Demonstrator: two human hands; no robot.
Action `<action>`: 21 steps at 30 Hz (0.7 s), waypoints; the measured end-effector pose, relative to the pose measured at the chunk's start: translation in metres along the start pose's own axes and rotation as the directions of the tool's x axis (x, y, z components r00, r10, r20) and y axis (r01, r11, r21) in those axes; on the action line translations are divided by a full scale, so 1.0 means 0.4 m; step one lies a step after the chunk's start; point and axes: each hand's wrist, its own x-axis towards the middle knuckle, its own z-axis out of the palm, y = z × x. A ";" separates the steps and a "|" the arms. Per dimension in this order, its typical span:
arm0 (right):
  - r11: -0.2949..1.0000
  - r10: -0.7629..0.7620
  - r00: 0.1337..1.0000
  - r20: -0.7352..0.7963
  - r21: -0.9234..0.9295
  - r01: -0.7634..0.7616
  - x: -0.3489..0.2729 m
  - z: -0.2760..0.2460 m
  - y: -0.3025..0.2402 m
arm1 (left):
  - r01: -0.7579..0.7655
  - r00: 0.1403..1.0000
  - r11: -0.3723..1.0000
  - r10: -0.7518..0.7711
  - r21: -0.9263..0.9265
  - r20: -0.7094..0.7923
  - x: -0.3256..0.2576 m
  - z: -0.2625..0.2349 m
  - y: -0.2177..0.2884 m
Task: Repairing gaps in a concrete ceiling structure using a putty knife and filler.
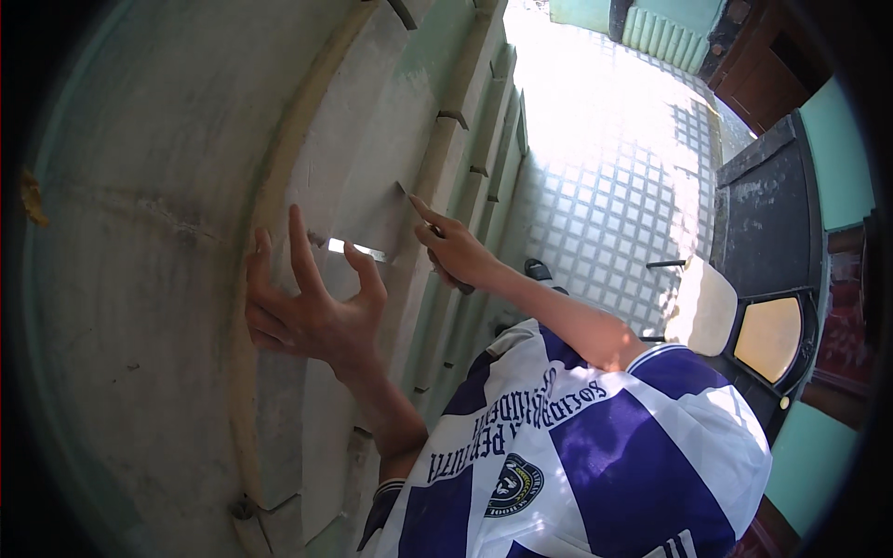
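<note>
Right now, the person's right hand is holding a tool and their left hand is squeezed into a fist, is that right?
Not quite: the left hand isn't in a fist. It is open, with its fingers spread, as the head view shows. The right hand is indeed holding a tool.

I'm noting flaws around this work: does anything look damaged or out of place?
A brown, leaf-like scrap sits at the far left, odd against the plain grey surface. Nearby, a dark, rough line crosses that surface; whether crack or stain, I can't tell.
</note>
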 end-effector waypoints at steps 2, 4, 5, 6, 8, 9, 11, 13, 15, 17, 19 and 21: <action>0.999 0.044 0.987 0.155 0.008 -0.046 -0.005 -0.053 -0.022 | -0.082 0.995 0.961 0.065 -0.263 -0.073 -0.021 -0.009 -0.031; 0.999 0.017 0.997 0.082 0.032 -0.020 0.006 -0.128 -0.020 | -0.177 0.981 0.841 0.109 -0.510 -0.161 -0.055 -0.016 -0.044; 0.999 -0.005 1.000 0.012 0.053 0.005 0.013 -0.164 -0.015 | -0.203 0.976 0.754 0.108 -0.625 -0.187 -0.083 -0.018 -0.045; 0.995 0.016 0.997 -0.069 0.099 -0.009 0.010 -0.194 -0.022 | -0.224 0.973 0.650 0.099 -0.726 -0.210 -0.111 -0.021 -0.044; 0.990 0.040 0.990 -0.138 0.138 -0.020 -0.010 -0.243 -0.030 | -0.039 0.998 0.578 0.062 -0.815 -0.004 -0.166 -0.008 -0.038; 0.973 0.074 0.980 -0.186 0.228 -0.030 -0.013 -0.267 -0.025 | 0.149 0.979 0.488 0.047 -0.860 0.197 -0.195 0.010 -0.033; 0.950 0.111 0.970 -0.217 0.310 -0.039 -0.022 -0.291 -0.015 | 0.361 0.919 0.425 -0.008 -0.830 0.395 -0.256 0.037 -0.013; 0.934 0.154 0.957 -0.244 0.352 -0.060 -0.043 -0.296 0.004 | 0.561 0.812 0.341 -0.053 -0.754 0.581 -0.313 0.049 0.004; 0.935 0.194 0.965 -0.177 0.331 -0.128 -0.073 -0.287 0.006 | 0.642 0.740 0.332 -0.036 -0.691 0.671 -0.359 0.042 0.022; 0.979 0.182 0.983 -0.025 -0.090 -0.184 -0.099 -0.274 -0.001 | 0.680 0.711 0.306 -0.053 -0.666 0.701 -0.379 0.035 0.046; 0.932 0.000 0.997 0.071 -0.362 0.026 -0.093 -0.275 0.025 | 0.514 0.824 0.348 0.054 -0.784 0.564 -0.360 0.039 0.068; 0.562 -0.257 0.897 0.361 -0.699 0.442 -0.103 -0.279 0.039 | 0.375 0.833 0.493 0.191 -0.785 0.518 -0.299 0.045 0.083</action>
